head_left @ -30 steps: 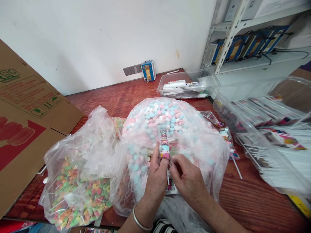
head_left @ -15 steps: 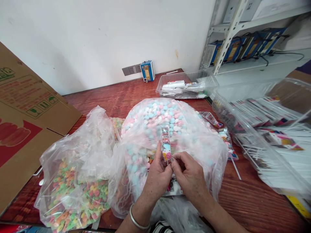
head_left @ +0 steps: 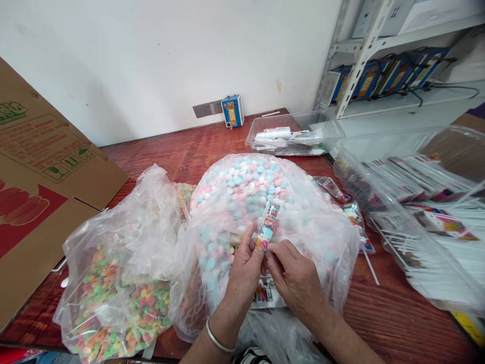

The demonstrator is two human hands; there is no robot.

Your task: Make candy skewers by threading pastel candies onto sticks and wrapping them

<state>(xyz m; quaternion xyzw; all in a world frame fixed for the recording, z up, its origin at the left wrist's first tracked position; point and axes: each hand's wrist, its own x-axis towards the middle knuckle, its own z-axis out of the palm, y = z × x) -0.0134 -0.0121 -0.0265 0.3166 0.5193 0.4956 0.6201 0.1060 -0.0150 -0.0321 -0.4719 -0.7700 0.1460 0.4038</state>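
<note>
A small printed candy packet [head_left: 269, 222] with a clear window stands tilted to the right above my hands. My left hand [head_left: 246, 268] grips its lower end between thumb and fingers, the forefinger pointing up alongside it. My right hand [head_left: 293, 270] pinches at the same lower end, fingertips close to the left thumb; what lies between those fingertips is hidden. Under and behind both hands spreads a big clear bag of pink, blue and white candies [head_left: 261, 177]. Below my wrists a printed white wrapper [head_left: 267, 296] shows partly.
A clear bag of ring-shaped candies [head_left: 117, 298] lies left, beside a cardboard box [head_left: 56, 162]. Plastic trays with white sticks [head_left: 447, 253] and with packets [head_left: 295, 134] stand right and behind. Finished-looking packets [head_left: 356, 222] lie by the bag. A blue device [head_left: 232, 111] stands against the wall.
The packet has tipped from nearly upright to leaning right. My right fingers have closed in against its lower end, and the view has shifted slightly.
</note>
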